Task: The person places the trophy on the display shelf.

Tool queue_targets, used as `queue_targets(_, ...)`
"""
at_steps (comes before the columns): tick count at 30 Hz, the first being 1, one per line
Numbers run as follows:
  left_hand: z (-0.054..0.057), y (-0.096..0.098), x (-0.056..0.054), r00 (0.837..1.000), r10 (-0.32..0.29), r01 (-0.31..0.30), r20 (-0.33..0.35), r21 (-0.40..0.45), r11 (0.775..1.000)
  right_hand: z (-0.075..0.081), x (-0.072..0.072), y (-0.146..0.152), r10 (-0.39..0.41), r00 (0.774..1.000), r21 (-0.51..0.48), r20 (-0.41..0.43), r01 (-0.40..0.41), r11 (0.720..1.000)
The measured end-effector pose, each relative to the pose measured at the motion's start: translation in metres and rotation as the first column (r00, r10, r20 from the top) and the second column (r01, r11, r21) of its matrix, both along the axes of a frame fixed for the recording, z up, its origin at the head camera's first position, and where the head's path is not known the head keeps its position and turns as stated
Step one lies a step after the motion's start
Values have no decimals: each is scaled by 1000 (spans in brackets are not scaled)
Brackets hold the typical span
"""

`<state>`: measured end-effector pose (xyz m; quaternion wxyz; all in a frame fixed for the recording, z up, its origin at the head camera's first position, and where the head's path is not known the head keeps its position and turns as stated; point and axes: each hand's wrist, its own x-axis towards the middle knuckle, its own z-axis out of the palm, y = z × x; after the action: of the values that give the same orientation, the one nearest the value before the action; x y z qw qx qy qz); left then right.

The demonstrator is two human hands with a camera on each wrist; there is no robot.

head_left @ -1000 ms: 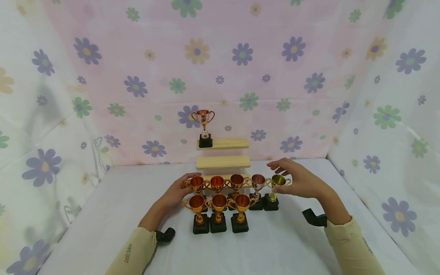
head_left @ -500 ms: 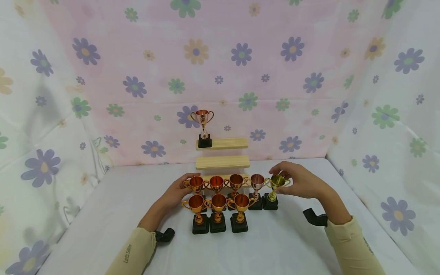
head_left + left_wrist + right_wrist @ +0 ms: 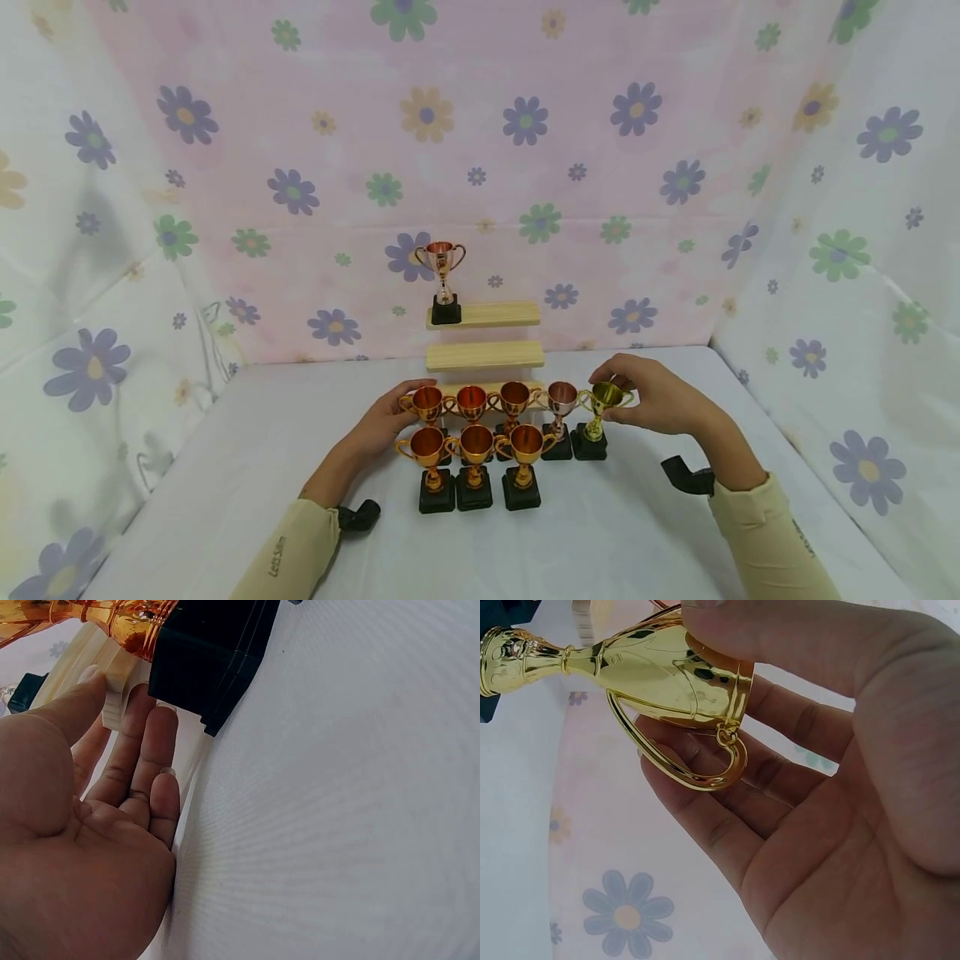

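The left hand (image 3: 382, 417) is reaching in at the left end of the lowest wooden shelf (image 3: 82, 654); in the left wrist view its thumb is lying against the wood and its other fingers are bending loosely, the index passing behind the shelf end. Whether it is actually pinching the wood, I cannot tell. Just beside its fingertips, the leftmost of three back orange-gold trophies (image 3: 472, 403) is standing.

Three front orange-gold trophies (image 3: 476, 445) are standing nearer the person on the white surface (image 3: 600, 525), upright on black bases. Behind, a copper trophy (image 3: 442, 260) is standing at the left end of the top shelf (image 3: 501, 314), and the middle shelf (image 3: 485, 355) is running below it.

Farther right, a rose-coloured trophy (image 3: 561, 398) is standing in the back row, next to the yellow-gold trophy (image 3: 600, 400), which is ending that row at the right, its black base (image 3: 589, 444) resting on the surface. The right hand (image 3: 660, 396) is pinching this yellow-gold cup: its thumb is pressing one side of the bowl while its fingers are curving behind the bowl and handle, the palm standing apart from the metal.
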<state>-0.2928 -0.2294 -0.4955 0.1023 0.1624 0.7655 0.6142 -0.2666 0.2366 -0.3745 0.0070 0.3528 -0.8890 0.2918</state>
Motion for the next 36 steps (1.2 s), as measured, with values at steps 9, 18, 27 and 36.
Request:
queue_targets(9, 0, 0, 0, 1000, -1, 1, -1, -10, 1000, 3, 2, 2, -20, 1000, 9, -23, 20, 1000)
queue_targets(18, -2, -2, -2, 1000, -6, 6, -15, -18, 1000, 9, 4, 6, -44, 998, 15, -37, 45, 999)
queue_targets(27, -2, -2, -3, 1000, -8, 8, -12, -19, 1000, 13, 6, 9, -69, 995, -5, -72, 69, 998)
queue_targets(36, -3, -2, -3, 1000, -3, 3, -8, -25, 1000, 15, 5, 9, -76, 987, -35, -140, 72, 997)
